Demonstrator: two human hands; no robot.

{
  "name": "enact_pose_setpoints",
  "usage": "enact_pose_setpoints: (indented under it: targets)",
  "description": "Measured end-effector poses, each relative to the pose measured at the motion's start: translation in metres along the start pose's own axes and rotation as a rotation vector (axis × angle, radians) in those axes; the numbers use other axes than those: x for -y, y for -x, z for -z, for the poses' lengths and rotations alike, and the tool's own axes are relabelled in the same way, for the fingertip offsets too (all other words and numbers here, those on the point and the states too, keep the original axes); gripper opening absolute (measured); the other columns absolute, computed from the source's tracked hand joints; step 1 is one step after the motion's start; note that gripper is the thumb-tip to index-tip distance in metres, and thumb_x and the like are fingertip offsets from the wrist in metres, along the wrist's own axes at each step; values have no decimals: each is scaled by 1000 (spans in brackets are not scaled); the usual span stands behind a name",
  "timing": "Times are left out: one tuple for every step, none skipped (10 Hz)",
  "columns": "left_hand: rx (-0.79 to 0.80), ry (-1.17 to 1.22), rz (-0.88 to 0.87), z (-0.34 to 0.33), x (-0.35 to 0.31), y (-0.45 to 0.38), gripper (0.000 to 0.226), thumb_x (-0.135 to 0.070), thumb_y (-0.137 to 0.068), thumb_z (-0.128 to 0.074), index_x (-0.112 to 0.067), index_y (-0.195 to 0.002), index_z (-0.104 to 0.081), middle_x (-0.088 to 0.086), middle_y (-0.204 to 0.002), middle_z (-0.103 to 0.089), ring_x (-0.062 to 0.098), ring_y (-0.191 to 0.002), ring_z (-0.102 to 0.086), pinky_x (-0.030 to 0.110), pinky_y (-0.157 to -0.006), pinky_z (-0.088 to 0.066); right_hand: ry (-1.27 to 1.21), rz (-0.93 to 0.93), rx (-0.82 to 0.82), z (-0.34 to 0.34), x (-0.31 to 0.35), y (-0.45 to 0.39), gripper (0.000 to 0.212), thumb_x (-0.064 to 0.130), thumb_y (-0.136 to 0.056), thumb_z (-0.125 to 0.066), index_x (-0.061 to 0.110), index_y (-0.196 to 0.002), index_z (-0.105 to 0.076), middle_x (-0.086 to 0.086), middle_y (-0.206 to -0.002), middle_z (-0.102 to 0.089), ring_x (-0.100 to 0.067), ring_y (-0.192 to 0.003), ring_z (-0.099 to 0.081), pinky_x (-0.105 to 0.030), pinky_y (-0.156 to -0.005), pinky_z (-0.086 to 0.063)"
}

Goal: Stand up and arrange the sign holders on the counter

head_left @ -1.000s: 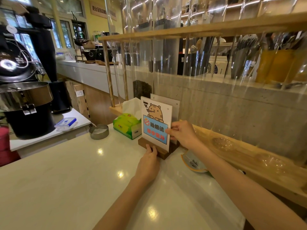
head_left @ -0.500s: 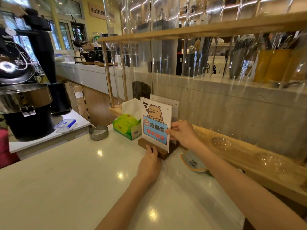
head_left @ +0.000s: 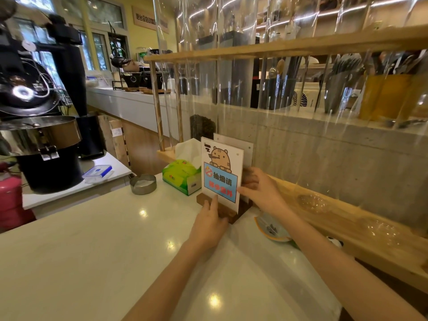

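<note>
A sign holder (head_left: 221,169) stands upright on the white counter (head_left: 97,246): a clear panel with a cartoon tiger and a blue no-smoking notice, set in a dark wooden base (head_left: 228,213). A second sign holder (head_left: 246,147) with a pale blank panel stands right behind it, mostly hidden. My left hand (head_left: 209,224) rests on the front of the wooden base, thumb up against the panel. My right hand (head_left: 259,189) grips the panel's right edge, fingers behind it.
A green tissue box (head_left: 181,176) stands just left of the signs, a small metal tin (head_left: 143,183) further left. A white and orange dish (head_left: 272,228) lies right of the base. A wooden ledge (head_left: 347,225) and concrete wall run behind. A coffee roaster (head_left: 39,135) stands far left.
Both hands stay on the front sign holder. The panel and base have hardly shifted; the view has only drifted slightly.
</note>
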State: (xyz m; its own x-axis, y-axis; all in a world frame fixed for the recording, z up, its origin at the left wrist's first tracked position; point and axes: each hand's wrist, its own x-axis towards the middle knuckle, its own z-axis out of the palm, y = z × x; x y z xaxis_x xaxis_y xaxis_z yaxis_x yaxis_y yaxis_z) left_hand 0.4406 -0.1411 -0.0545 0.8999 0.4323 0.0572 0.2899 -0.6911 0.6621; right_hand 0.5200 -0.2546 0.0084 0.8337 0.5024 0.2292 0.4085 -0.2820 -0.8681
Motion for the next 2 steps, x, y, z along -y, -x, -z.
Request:
enact_pose_setpoints:
  targets:
    - [-57,90,-16,12,-2,5,82,-24,-85,-59,-23,-145,-4,5,-151,-27,21,-138,-30,40,-110,-36,-29,56,-111,0,7,1,62,12,-82,-63,18,-135,-32,-8,-128,-56,-14,-103,-57,-29,-76,-51]
    - [-129,150,-58,32,-7,15,83,-26,-82,-62,-25,-145,-8,3,-151,-29,19,-138,-31,39,-110,-34,-86,183,-290,1,25,5,58,15,-82,-63,16,-133,-34,-8,-127,-53,-10,-97,-55,-16,-71,-46]
